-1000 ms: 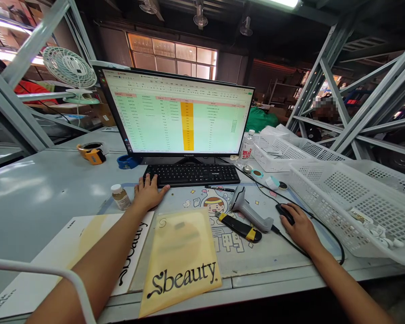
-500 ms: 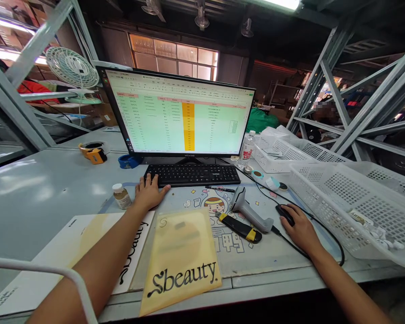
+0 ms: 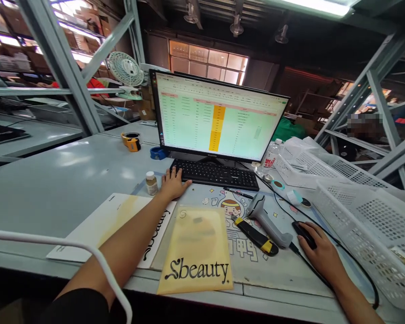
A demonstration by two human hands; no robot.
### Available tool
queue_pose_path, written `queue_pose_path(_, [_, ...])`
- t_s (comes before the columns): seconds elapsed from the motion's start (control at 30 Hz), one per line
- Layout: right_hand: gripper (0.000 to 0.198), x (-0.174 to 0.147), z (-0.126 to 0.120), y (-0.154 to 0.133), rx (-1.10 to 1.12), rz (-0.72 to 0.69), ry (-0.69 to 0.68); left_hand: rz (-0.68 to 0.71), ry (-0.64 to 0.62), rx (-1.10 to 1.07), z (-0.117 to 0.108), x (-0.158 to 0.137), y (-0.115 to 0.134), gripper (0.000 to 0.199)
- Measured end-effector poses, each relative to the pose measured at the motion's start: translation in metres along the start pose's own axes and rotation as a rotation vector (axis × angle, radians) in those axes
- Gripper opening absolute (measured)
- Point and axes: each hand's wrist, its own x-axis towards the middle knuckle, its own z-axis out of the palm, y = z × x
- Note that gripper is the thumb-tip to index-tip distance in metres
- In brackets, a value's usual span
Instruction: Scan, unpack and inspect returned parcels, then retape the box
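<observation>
My left hand (image 3: 173, 184) lies with spread fingers over the left end of a black keyboard (image 3: 219, 174). On the right, my right hand (image 3: 319, 252) is wrapped over a black computer mouse (image 3: 304, 235). Behind the keyboard, a monitor (image 3: 185, 121) shows a spreadsheet with an orange column. A yellow envelope (image 3: 197, 252) printed "Sbeauty." lies flat between my arms. Partly under my left forearm is a white and yellow printed sheet or folder (image 3: 97, 225). A small bottle (image 3: 151, 183) with a white cap stands beside my left hand.
A grey barcode scanner (image 3: 272, 225) and a black-yellow utility knife (image 3: 254, 236) lie left of the mouse. White perforated baskets (image 3: 354, 216) line the right side. Tape rolls (image 3: 159, 153) sit left of the monitor. A white curved tube (image 3: 97, 254) crosses the lower left foreground.
The camera has turned left, so the whole scene sits further right in view. Both hands keep their places on the keyboard and the mouse.
</observation>
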Motion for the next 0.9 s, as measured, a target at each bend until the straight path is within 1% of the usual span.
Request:
queue_pose_path(0.1, [0.047, 0.001, 0.001, 0.003, 0.022, -0.017, -0.002, -0.001, -0.008, -0.027, -0.001, -0.002, 0.000, 0.091])
queue_pose_path(0.3, [0.052, 0.001, 0.002, 0.006, 0.002, 0.010, -0.015, 0.007, 0.004, -0.062, -0.002, -0.005, 0.001, 0.091])
queue_pose_path(0.57, [0.054, -0.003, -0.009, 0.002, -0.011, 0.033, -0.048, 0.005, -0.046, -0.073, -0.009, -0.010, 0.003, 0.091])
queue_pose_path(0.9, [0.054, -0.002, -0.008, 0.004, -0.019, -0.016, -0.029, 0.005, -0.060, -0.087, -0.012, -0.013, 0.004, 0.092])
